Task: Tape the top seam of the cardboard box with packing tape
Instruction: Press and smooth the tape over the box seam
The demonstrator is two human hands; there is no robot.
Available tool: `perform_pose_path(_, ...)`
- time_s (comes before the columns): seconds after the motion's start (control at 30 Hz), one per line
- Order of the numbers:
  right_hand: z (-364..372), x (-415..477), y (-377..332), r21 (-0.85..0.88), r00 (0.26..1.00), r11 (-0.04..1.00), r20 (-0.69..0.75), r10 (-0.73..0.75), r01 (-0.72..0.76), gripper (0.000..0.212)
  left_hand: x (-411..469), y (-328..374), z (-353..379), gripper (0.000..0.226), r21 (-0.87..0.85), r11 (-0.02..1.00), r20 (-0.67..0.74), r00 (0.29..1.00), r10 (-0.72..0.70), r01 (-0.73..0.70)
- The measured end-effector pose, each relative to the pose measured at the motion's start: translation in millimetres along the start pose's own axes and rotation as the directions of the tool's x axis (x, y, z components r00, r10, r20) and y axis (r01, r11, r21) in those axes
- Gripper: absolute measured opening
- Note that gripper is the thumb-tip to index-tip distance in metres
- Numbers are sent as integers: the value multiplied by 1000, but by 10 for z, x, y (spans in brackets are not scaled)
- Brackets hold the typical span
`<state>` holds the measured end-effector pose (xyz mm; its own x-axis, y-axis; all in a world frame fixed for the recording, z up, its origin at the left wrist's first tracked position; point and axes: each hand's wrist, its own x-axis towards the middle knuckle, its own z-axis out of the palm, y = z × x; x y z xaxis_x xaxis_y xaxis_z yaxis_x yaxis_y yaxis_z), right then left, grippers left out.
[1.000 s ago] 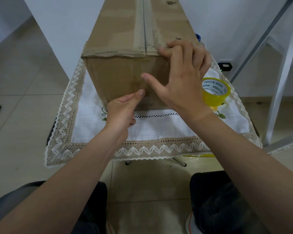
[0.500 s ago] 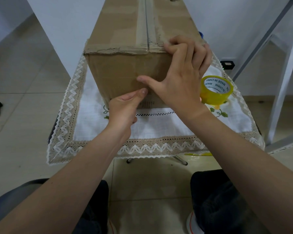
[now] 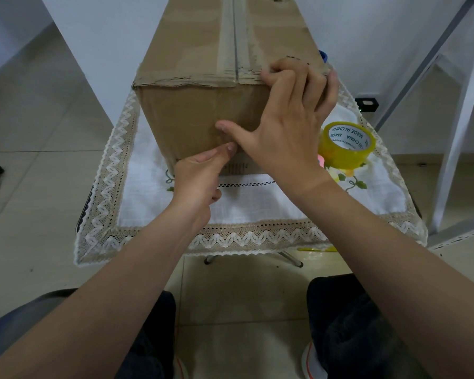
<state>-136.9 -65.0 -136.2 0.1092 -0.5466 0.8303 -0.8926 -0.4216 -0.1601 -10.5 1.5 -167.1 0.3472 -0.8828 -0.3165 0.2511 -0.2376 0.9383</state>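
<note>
Meanwhile my left hand (image 3: 200,176), fingers curled, had slid its thumb up beside the spread right hand (image 3: 290,116), which was pressing the clear tape end onto the cardboard box (image 3: 192,116); the tape roll (image 3: 345,146) lay just beside it, so I judged the seam nearly finished.

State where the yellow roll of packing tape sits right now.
In the head view, the roll of packing tape lies on the white tablecloth, right of the cardboard box, just beyond the right hand.

Box (image 3: 203,64): plain brown cardboard. Tape roll (image 3: 345,144): yellow, white core w/ dark print. Cloth (image 3: 257,203): white, beige lace border w/ white zigzag, green leaf embroidery. Floor (image 3: 39,132): beige tile.
</note>
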Motion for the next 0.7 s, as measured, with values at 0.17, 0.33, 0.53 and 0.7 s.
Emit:
perform_pose_path(0.17, 28, 7, -25, -38, 1000, 999, 24, -2, 3, 95, 30, -21, -12, 25, -8, 1000, -11, 1000, -7, 7)
perform_pose_path(0.33, 38, -36, 12, -36, 998, 998, 22, -51, 52, 104, -1, -65, 16, 27, -59, 998, -32, 999, 3, -5)
perform_pose_path(0.53, 23, -35, 41, -44, 998, 997, -5, -63, 62, 100, -82, -17, 12, 25, -130, 989, 12, 998, -69, 70)
perform_pose_path(0.7, -20, 21, -2, -8, 999, 1000, -35, 24, -24, 85, -131, 44, 31, 12, -215, 962, 38, 986, -164, 169)
